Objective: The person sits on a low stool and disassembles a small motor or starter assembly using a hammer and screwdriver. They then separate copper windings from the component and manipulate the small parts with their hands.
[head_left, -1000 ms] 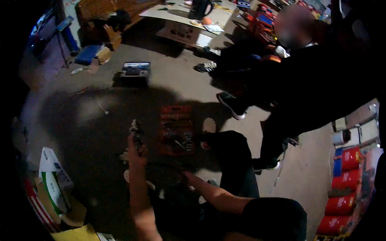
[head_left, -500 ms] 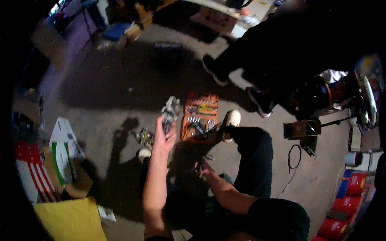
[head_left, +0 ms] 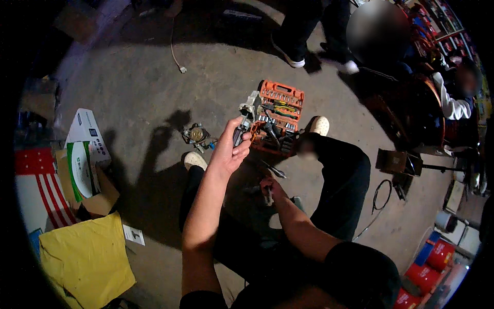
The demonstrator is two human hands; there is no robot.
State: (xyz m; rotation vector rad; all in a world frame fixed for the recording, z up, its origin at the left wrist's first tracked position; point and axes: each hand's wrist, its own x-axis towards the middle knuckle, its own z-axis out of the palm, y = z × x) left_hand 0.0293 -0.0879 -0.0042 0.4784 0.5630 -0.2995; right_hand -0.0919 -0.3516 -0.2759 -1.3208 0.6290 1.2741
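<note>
My left hand is raised in front of me, its fingers closed round the dark lower part of a silvery cast-metal machine part. My right hand is lower and nearer my body, between my knees, with its fingers curled. What it holds, if anything, I cannot make out. Just beyond it a dark-handled tool lies on the floor. Behind the raised part is an open orange tool case with sockets, pliers and a dark driver-like tool in it. A second metal assembly with a brassy round centre rests on the floor.
Cardboard boxes and a yellow sheet are at the left. A cable with a plug lies ahead. At the right are a small brown box, a coiled black cable and red containers. Other people are at the far right.
The view has shifted, so most things sit differently in it. My left hand still grips the metal part, which now overlaps the tool case. People at the back have changed position.
</note>
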